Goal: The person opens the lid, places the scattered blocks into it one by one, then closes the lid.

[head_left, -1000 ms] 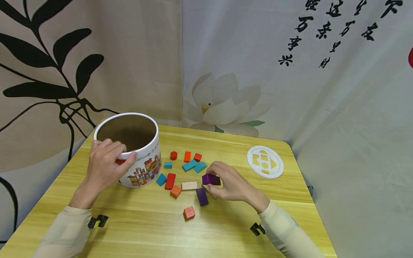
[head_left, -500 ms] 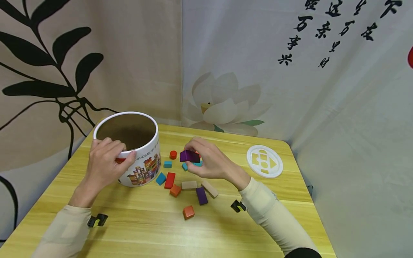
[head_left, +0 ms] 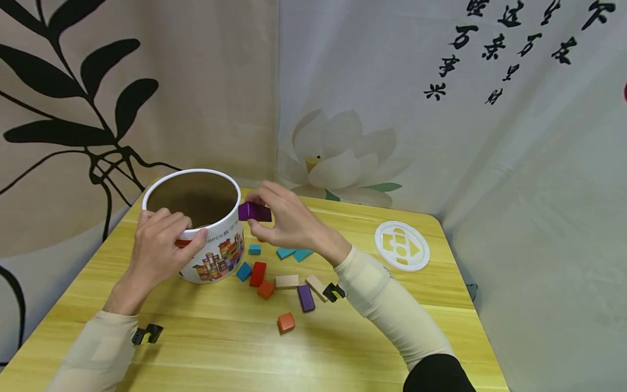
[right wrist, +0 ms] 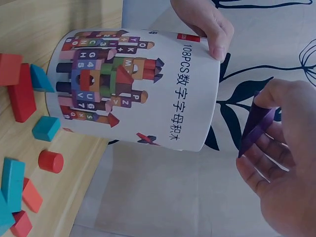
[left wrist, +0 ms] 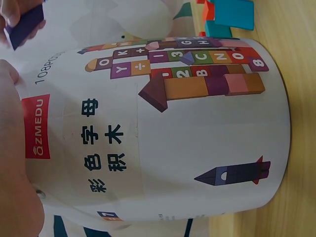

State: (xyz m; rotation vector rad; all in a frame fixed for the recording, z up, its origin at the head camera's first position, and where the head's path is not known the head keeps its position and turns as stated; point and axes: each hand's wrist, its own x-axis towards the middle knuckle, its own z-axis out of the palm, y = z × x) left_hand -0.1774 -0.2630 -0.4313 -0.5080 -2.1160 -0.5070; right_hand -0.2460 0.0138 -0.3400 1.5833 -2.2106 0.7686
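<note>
The left hand [head_left: 164, 244], curled over the rim of the white bucket [head_left: 219, 256] on the surface [head_left: 352, 343], should grip firmly, while the right hand [head_left: 290, 220], pinching a purple block [head_left: 254, 212] near that rim, should hold it clear of the edge.

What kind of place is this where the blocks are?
Probably an indoor play corner, though I can't be sure: colourful toy blocks lie on a wooden table, with patterned cloth hanging behind.

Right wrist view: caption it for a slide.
Right fingers hold a purple block beside the bucket that the left hand grips.
</note>
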